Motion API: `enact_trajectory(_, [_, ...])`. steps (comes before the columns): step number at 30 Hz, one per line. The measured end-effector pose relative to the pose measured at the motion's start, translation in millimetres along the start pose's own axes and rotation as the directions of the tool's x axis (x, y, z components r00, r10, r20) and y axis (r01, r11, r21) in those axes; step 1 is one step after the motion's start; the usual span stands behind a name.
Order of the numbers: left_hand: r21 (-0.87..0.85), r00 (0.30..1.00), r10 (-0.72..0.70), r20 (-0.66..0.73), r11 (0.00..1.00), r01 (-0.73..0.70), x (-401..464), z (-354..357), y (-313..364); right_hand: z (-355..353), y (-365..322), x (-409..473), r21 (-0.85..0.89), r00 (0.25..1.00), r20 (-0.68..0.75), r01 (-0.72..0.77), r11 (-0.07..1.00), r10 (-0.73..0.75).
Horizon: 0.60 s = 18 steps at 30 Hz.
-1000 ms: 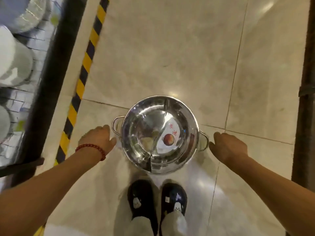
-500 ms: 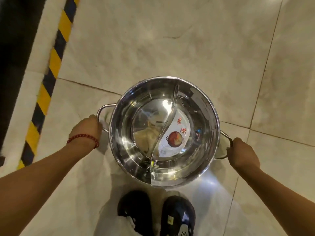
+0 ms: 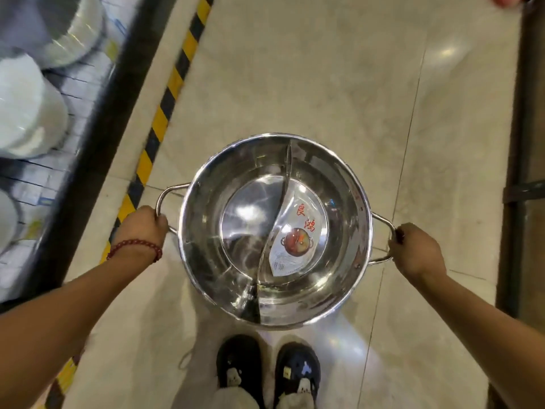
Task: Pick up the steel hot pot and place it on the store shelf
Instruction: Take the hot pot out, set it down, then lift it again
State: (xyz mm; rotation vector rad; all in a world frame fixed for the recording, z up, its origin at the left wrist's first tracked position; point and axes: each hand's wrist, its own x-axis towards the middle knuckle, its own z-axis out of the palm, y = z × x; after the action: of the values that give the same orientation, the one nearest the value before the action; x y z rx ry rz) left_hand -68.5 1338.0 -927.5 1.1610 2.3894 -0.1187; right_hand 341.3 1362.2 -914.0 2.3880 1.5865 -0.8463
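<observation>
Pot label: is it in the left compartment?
No, the label lies in the pot's right compartment, beside the curved divider.

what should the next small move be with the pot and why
Probably swing the pot left toward the shelf: the left hand and right hand each grip a handle, and the shelf with stacked wares lies past the striped tape.
</observation>
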Motion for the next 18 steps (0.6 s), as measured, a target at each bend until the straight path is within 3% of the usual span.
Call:
enact_trajectory(8, [-0.195,0.983,0.037,-0.177,0.978,-0.072,-59,-225,37,-201,-94,-66,0.071,0.975,-0.185,0.142,0.987,-0.127])
enact_trajectory(18, [-0.47,0.903,-0.054,-0.427,0.866,-0.171,-162,-479,75,-455,-201,-172,0.135,0.843,-0.434,0.411,0.902,-0.319])
